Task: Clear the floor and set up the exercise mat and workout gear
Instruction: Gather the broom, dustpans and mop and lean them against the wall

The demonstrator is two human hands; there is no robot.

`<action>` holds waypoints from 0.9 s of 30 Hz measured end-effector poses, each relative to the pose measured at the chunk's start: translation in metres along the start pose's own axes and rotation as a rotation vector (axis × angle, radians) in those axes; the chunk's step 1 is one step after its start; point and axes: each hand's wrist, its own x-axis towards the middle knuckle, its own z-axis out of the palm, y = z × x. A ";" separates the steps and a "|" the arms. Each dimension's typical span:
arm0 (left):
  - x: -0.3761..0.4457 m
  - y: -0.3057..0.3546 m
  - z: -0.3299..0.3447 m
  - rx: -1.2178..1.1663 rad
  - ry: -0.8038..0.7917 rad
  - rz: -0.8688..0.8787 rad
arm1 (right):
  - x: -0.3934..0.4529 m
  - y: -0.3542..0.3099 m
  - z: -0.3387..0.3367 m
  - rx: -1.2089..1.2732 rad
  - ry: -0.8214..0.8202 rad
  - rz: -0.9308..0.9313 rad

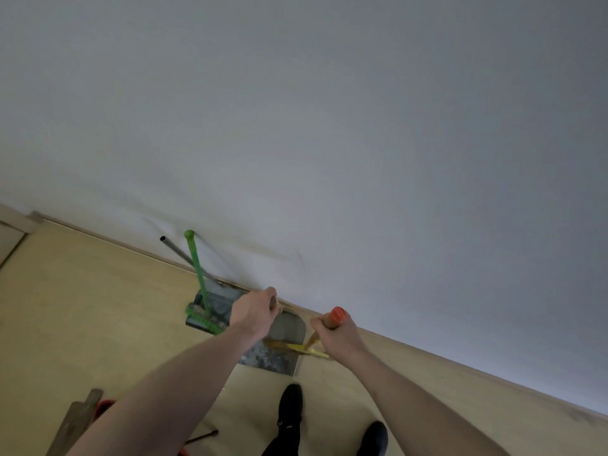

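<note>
Hands reach forward over a pale wooden floor (98, 291) toward the foot of a plain white wall (329, 126). The left hand (255, 312) has its grip closed round the dark top of a handle that runs down to a grey metal dustpan (283, 343); the dustpan stands on the floor just beside the light wooden skirting board (427, 353), and grey dust and debris lie in its tray. The right hand (335, 334) has its grip wrapped round a wooden broom handle with an orange-red cap (338, 315); the handle slants down and to the left, and its yellow bristle end (306, 349) meets the dustpan's right side, blurred.

To the left of the dustpan, a green-handled broom with green bristles (199, 284) leans against the wall, its head resting on the floor over a second grey dustpan (217, 306). A grey metal tube (177, 250) leans beside it, crossing behind the green handle.

Two feet in black shoes (291, 406) stand on the floor below the dustpan. At the lower left edge, a brownish wooden piece (79, 419) lies over something red (105, 406), partly hidden by the left forearm; I cannot tell what either is. A thin dark rod (204, 436) lies on the floor nearby.
</note>
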 end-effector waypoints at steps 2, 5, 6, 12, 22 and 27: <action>0.005 -0.002 0.000 -0.010 -0.012 -0.003 | 0.004 -0.007 -0.001 0.032 -0.019 0.027; 0.013 -0.005 -0.002 -0.018 -0.042 -0.013 | 0.009 -0.012 -0.002 0.083 -0.018 0.064; 0.015 -0.006 -0.002 -0.017 -0.050 -0.010 | 0.011 -0.013 -0.002 0.100 -0.011 0.081; 0.023 -0.008 -0.005 -0.029 -0.071 0.002 | 0.023 -0.022 0.009 0.166 0.000 0.161; 0.017 -0.046 -0.018 0.043 -0.188 0.004 | 0.028 -0.057 0.039 0.119 -0.040 0.128; 0.006 -0.067 -0.019 0.028 -0.203 -0.031 | 0.028 -0.076 0.056 0.058 -0.032 0.098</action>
